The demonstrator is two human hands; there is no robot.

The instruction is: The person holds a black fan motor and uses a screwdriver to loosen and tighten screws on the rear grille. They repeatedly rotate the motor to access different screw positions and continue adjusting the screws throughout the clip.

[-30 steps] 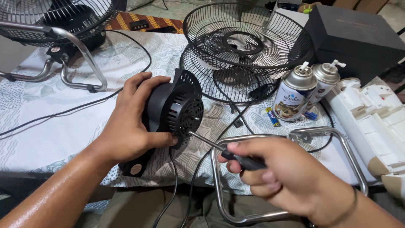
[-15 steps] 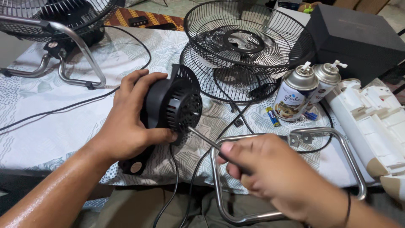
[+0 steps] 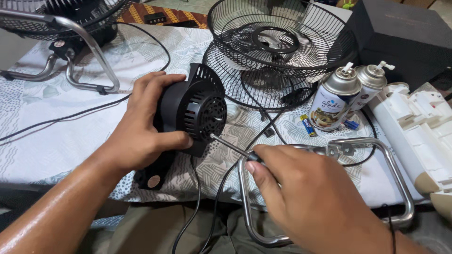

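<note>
We see the table [image 3: 70,136] under a patterned cloth, with two wire fan guards [image 3: 282,51] stacked at the far side. Our left hand [image 3: 141,127] grips the black fan motor housing [image 3: 197,110] near the table's front edge. Our right hand [image 3: 306,197] clasps a screwdriver [image 3: 233,146], tip touching the housing. Two spray cans [image 3: 336,96] stand right.

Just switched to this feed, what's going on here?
A person grips a black fan motor housing with the left hand and holds a screwdriver in the right hand, its tip at the housing's lower edge. Two wire fan guards and two spray cans sit behind on the cloth-covered table.
</note>
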